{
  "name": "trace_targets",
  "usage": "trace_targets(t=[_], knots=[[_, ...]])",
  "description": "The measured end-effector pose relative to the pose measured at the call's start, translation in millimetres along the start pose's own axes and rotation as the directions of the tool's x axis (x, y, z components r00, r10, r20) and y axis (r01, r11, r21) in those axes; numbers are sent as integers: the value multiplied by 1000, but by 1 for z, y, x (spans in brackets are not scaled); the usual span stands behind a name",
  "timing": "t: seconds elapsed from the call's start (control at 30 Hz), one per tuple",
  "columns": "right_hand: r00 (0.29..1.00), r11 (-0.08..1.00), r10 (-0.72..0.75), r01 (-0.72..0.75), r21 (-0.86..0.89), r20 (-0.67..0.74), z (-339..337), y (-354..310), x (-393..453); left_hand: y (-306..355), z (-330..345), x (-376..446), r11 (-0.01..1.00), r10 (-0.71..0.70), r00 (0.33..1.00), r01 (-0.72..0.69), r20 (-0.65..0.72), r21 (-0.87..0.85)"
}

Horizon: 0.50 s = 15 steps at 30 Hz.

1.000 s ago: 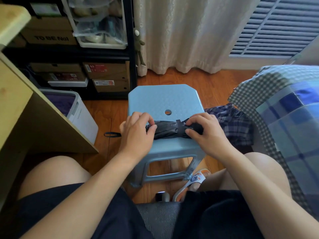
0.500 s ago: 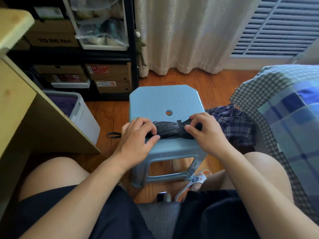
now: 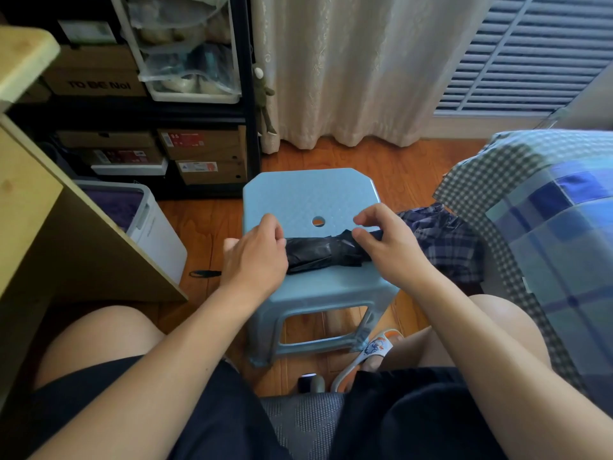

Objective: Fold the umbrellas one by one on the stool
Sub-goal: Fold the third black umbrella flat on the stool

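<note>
1. A collapsed black umbrella [image 3: 323, 250] lies crosswise on the near half of the light blue plastic stool [image 3: 308, 194] at the centre of the frame, just below the round hole in the seat.
2. The left hand [image 3: 255, 257] covers the umbrella's left end, fingers curled over the rolled fabric and closed on it.
3. The right hand [image 3: 386, 245] is at the umbrella's right end, thumb pressed on the fabric; the index finger is raised above it, close to the thumb, and I cannot tell whether anything is pinched between them.
4. A black wrist strap [image 3: 205, 273] hangs out past the left hand, over the wooden floor [image 3: 205, 224].
5. A second, navy plaid umbrella [image 3: 441, 240] lies loosely bunched on the floor right of the stool, beside the checked bedding [image 3: 530, 207] at the right edge.
6. At the left edge stands a pale wooden desk [image 3: 30, 200], with a white bin [image 3: 156, 234] next to it.
</note>
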State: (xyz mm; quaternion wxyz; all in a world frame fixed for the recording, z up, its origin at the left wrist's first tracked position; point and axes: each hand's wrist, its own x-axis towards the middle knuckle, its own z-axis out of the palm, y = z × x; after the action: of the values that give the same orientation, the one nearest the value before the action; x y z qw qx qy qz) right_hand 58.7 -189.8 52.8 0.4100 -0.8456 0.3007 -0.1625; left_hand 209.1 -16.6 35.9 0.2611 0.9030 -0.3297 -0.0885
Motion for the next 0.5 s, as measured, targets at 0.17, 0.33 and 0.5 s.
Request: trace_targets(t=[0.17,0.33,0.5], knots=[[967,934,-210,243,-262,147,-2,17,-15,-2,-4,12,1000,19,1000,-19,-23,17],[992,977,-55,78,-199,116,-3,1,10,-24,-13,7,959,218,961,-243,-168,-145],[984,983,48,-17,-181,169,-10,-12,16,-46,-7,-17,954,300,954,-300,25,-2]])
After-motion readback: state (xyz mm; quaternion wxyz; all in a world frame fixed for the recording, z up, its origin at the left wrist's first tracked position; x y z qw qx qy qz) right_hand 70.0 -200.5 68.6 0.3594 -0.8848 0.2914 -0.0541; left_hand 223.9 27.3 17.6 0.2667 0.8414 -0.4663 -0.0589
